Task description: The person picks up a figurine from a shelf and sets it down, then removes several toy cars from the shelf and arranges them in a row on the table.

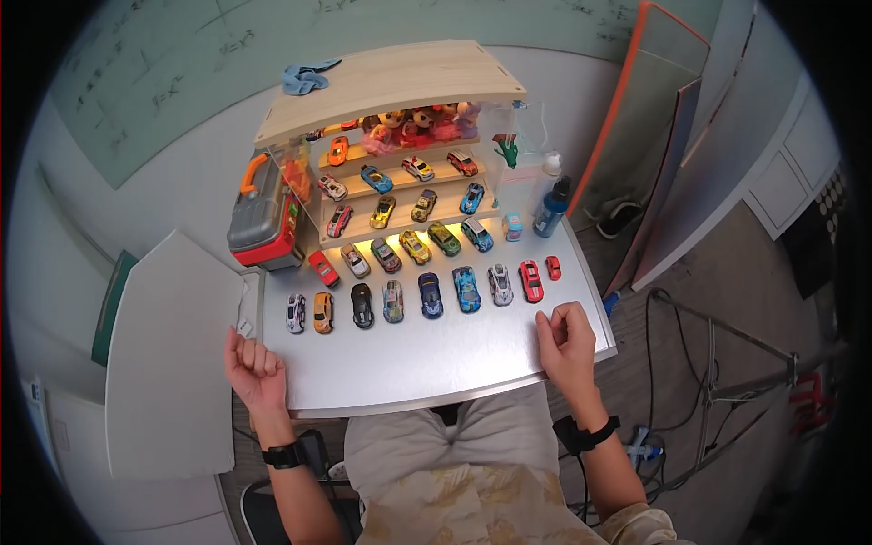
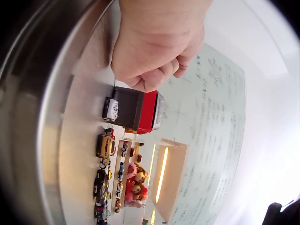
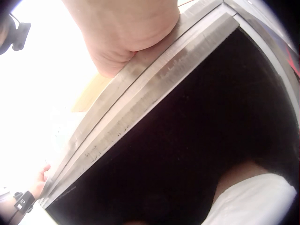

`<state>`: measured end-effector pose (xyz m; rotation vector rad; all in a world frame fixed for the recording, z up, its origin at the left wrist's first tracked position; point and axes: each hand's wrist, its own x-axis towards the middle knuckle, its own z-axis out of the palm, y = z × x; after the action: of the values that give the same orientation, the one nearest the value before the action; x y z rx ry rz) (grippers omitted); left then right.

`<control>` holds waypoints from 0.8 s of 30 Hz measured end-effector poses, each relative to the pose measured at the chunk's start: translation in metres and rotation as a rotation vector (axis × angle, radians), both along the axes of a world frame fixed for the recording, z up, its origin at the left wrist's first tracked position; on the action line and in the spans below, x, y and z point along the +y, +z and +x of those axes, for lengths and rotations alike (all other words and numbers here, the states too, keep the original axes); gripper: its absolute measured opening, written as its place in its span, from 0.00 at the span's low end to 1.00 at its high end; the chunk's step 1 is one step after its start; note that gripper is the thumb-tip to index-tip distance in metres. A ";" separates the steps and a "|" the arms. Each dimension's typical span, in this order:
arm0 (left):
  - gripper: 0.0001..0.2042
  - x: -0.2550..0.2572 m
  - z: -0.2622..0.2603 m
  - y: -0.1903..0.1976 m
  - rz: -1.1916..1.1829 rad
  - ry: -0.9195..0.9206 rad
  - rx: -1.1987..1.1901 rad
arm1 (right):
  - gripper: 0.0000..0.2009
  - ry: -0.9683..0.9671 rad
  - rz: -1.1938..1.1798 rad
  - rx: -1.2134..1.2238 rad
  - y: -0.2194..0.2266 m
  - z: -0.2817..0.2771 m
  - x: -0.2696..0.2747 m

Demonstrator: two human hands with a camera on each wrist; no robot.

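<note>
My left hand [image 1: 257, 371] is at the table's left front corner, its fingers loosely curled around nothing; the left wrist view shows the same hand [image 2: 157, 47] from close up. At the right front edge is my right hand [image 1: 569, 350], also loosely curled and empty, near a red car [image 1: 531, 282]. The right wrist view shows part of this hand [image 3: 129, 28] over the metal edge, fingertips hidden. Between the hands and the shelf, toy cars stand in rows, among them a black car [image 1: 361, 306], a dark blue car [image 1: 430, 296] and an orange car [image 1: 323, 312].
Behind the rows stands a lit wooden shelf [image 1: 400, 182] with more cars and dolls [image 1: 420, 125]. A grey and red toolbox [image 1: 263, 218] is at the left, a blue bottle [image 1: 551, 207] at the right. A blue cloth [image 1: 306, 78] lies on the shelf top.
</note>
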<state>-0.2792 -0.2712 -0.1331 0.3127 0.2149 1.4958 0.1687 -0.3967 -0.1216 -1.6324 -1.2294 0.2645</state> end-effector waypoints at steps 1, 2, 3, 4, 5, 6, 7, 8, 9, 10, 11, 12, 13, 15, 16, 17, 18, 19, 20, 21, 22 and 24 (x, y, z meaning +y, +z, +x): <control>0.23 -0.001 0.002 0.002 -0.011 0.029 0.050 | 0.11 0.001 0.005 -0.013 0.000 0.000 0.001; 0.22 -0.002 0.009 0.011 -0.022 0.058 0.099 | 0.11 0.002 0.010 -0.026 -0.001 0.000 0.000; 0.22 -0.002 0.016 0.020 -0.033 0.088 0.145 | 0.11 -0.005 0.001 -0.025 -0.001 0.000 -0.001; 0.21 0.000 0.023 0.031 0.035 0.080 0.191 | 0.11 -0.008 -0.005 -0.026 -0.001 -0.001 -0.001; 0.20 0.005 0.030 0.045 0.105 0.075 0.234 | 0.11 -0.009 -0.008 -0.030 0.000 -0.001 0.001; 0.18 0.011 0.035 0.059 0.174 0.071 0.279 | 0.11 -0.005 -0.003 -0.037 -0.001 -0.001 0.002; 0.18 0.019 0.039 0.075 0.247 0.065 0.248 | 0.11 -0.002 0.000 -0.044 -0.002 -0.001 0.002; 0.18 0.029 0.044 0.092 0.319 0.058 0.215 | 0.11 -0.001 0.002 -0.052 -0.001 -0.001 0.002; 0.19 0.039 0.048 0.109 0.428 0.040 0.185 | 0.11 0.005 -0.011 -0.038 0.001 -0.001 0.000; 0.19 0.049 0.050 0.124 0.539 0.025 0.154 | 0.10 0.012 -0.023 -0.024 0.003 0.000 0.000; 0.20 0.059 0.050 0.134 0.616 -0.026 0.086 | 0.09 0.020 -0.033 -0.011 0.006 0.000 0.001; 0.21 0.068 0.048 0.142 0.694 -0.074 0.018 | 0.07 0.027 -0.038 -0.022 0.009 0.001 0.003; 0.22 0.075 0.045 0.147 0.769 -0.123 -0.049 | 0.06 0.035 -0.046 -0.033 0.015 0.002 0.004; 0.23 0.088 0.035 0.148 0.821 -0.151 -0.124 | 0.06 0.083 -0.018 -0.099 0.032 0.001 0.010; 0.24 0.093 0.029 0.144 0.845 -0.166 -0.163 | 0.08 0.125 0.019 -0.155 0.045 0.000 0.019; 0.24 0.096 0.023 0.139 0.835 -0.164 -0.184 | 0.10 0.167 0.058 -0.208 0.059 -0.001 0.028; 0.24 0.100 0.018 0.134 0.828 -0.161 -0.205 | 0.13 0.242 0.001 -0.268 0.073 -0.001 0.037; 0.25 0.104 0.014 0.128 0.821 -0.156 -0.226 | 0.14 0.276 -0.016 -0.294 0.081 -0.003 0.050; 0.25 0.105 0.013 0.122 0.810 -0.157 -0.237 | 0.14 0.310 -0.034 -0.319 0.088 -0.009 0.064; 0.25 0.106 0.012 0.117 0.798 -0.156 -0.249 | 0.15 0.346 -0.054 -0.346 0.095 -0.014 0.078; 0.24 0.107 0.010 0.111 0.786 -0.153 -0.262 | 0.16 0.371 -0.058 -0.396 0.097 -0.017 0.093; 0.24 0.109 0.010 0.102 0.765 -0.153 -0.261 | 0.18 0.424 -0.069 -0.496 0.086 -0.016 0.126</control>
<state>-0.2690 -0.1623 -0.0309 0.7169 -0.5952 1.3993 0.1524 -0.2709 -0.0352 -1.5295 -1.9679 0.1662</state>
